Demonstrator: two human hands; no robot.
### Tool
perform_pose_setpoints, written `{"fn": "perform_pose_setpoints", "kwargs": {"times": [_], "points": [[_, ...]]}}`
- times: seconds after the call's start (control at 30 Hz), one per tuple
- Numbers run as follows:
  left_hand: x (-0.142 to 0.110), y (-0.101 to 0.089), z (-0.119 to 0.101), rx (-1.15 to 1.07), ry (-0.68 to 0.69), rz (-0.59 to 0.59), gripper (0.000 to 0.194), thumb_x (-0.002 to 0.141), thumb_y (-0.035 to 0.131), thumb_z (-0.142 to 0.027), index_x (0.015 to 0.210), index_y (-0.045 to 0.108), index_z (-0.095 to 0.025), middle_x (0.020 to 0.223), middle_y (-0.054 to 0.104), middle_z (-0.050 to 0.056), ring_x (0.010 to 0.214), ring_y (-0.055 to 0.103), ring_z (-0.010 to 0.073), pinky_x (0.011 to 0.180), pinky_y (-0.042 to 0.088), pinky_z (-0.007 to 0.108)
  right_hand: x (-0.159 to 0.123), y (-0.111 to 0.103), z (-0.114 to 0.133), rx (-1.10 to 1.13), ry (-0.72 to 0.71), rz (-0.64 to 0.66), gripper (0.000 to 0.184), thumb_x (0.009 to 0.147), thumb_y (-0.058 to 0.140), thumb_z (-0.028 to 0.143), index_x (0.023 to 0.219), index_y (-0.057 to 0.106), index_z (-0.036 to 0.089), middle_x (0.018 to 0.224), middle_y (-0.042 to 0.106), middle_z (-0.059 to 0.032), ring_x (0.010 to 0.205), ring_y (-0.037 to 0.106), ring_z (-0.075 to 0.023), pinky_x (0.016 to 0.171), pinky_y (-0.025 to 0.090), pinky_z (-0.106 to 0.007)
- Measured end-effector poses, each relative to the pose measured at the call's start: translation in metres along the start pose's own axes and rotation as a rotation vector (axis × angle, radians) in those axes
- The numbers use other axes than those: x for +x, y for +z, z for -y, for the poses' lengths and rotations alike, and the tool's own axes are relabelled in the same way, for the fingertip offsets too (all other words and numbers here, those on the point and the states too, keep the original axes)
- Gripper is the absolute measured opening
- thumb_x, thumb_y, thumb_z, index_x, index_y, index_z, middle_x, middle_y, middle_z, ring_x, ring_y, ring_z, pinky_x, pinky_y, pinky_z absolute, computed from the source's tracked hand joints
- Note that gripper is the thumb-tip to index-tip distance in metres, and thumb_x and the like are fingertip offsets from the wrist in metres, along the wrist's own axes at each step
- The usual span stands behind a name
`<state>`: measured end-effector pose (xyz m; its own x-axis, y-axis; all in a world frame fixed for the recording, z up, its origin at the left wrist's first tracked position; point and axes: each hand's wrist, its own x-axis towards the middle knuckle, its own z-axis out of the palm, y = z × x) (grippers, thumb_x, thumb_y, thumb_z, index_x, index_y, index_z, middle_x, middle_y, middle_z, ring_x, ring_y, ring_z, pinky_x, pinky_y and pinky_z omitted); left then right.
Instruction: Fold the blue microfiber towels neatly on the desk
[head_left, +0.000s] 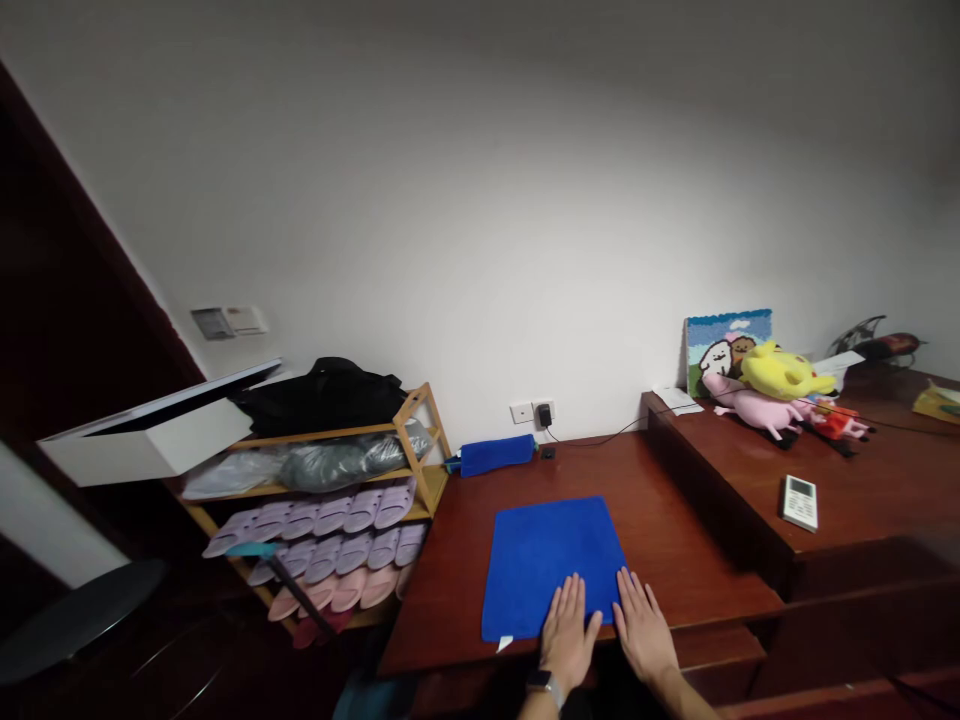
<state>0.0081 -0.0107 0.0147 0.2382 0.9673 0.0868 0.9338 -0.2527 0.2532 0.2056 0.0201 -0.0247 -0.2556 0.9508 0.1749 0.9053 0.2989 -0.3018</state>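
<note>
A blue cloth (pixel 551 555) lies spread flat on the brown wooden desk (pixel 697 565), a small white tag (pixel 505 643) sticking out at its near left corner. My left hand (pixel 568 635), with a watch on the wrist, rests palm down on the cloth's near edge, fingers stretched out. At the near right corner, my right hand (pixel 643 622) is also flat, its fingertips on or beside the cloth's edge. Neither hand holds anything. Along the wall at the back of the desk is a blue rolled or folded cloth bundle (pixel 497 456).
A shoe rack (pixel 427 490) with several slippers, a black bag (pixel 326 395) and a white box (pixel 150 440) stands left. On the raised desk section at right are plush toys (pixel 784 372), a picture (pixel 727 345) and a white remote (pixel 800 503). A plug (pixel 544 415) sits in the wall socket.
</note>
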Motion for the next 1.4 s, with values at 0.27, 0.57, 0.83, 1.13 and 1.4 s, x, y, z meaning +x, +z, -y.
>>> {"fn": "perform_pose_setpoints", "kwargs": {"times": [0.27, 0.57, 0.83, 1.13, 1.4], "points": [[-0.088, -0.03, 0.108, 0.149, -0.353, -0.145, 0.07, 0.106, 0.023, -0.056, 0.163, 0.031, -0.016, 0.169, 0.03, 0.008, 0.157, 0.027, 0.0257, 0.129, 0.03, 0.048, -0.002, -0.008, 0.005, -0.012, 0.047, 0.034, 0.066, 0.103, 0.025, 0.042, 0.161, 0.035, 0.011, 0.168, 0.028, -0.006, 0.158, 0.023, -0.0256, 0.131, 0.018, -0.049], [-0.101, -0.024, 0.117, 0.066, -0.337, -0.237, 0.063, 0.107, 0.028, -0.048, 0.166, 0.02, -0.025, 0.169, 0.032, 0.004, 0.155, 0.032, 0.0257, 0.128, 0.033, 0.051, 0.001, -0.025, 0.004, 0.013, 0.082, 0.147, 0.07, 0.103, 0.017, 0.046, 0.163, 0.028, 0.012, 0.17, 0.026, -0.0039, 0.158, 0.022, -0.0222, 0.131, 0.018, -0.044], [-0.101, -0.013, 0.127, 0.066, -0.319, -0.259, 0.066, 0.107, 0.028, -0.045, 0.166, 0.005, -0.029, 0.17, 0.028, 0.001, 0.156, 0.03, 0.024, 0.129, 0.032, 0.05, 0.049, -0.04, 0.008, 0.025, 0.139, 0.179, 0.07, 0.103, 0.016, 0.046, 0.164, 0.025, 0.013, 0.17, 0.024, -0.0041, 0.159, 0.02, -0.023, 0.13, 0.017, -0.045], [-0.076, -0.019, 0.119, 0.109, -0.308, -0.217, 0.068, 0.107, 0.026, -0.048, 0.166, 0.003, -0.026, 0.172, 0.024, 0.001, 0.157, 0.027, 0.0234, 0.129, 0.031, 0.048, 0.054, -0.017, 0.004, 0.055, 0.107, 0.129, 0.07, 0.102, 0.021, 0.047, 0.163, 0.028, 0.014, 0.17, 0.025, -0.0047, 0.159, 0.019, -0.0244, 0.13, 0.013, -0.049], [0.056, -0.023, -0.004, -0.025, 0.027, -0.005, 0.068, 0.107, 0.017, -0.054, 0.166, 0.02, -0.018, 0.173, 0.021, 0.006, 0.16, 0.019, 0.0221, 0.132, 0.024, 0.044, 0.054, -0.015, 0.0, 0.03, 0.09, 0.127, 0.068, 0.102, 0.021, 0.042, 0.163, 0.029, 0.013, 0.17, 0.026, -0.0058, 0.159, 0.019, -0.0246, 0.13, 0.014, -0.049]]}}
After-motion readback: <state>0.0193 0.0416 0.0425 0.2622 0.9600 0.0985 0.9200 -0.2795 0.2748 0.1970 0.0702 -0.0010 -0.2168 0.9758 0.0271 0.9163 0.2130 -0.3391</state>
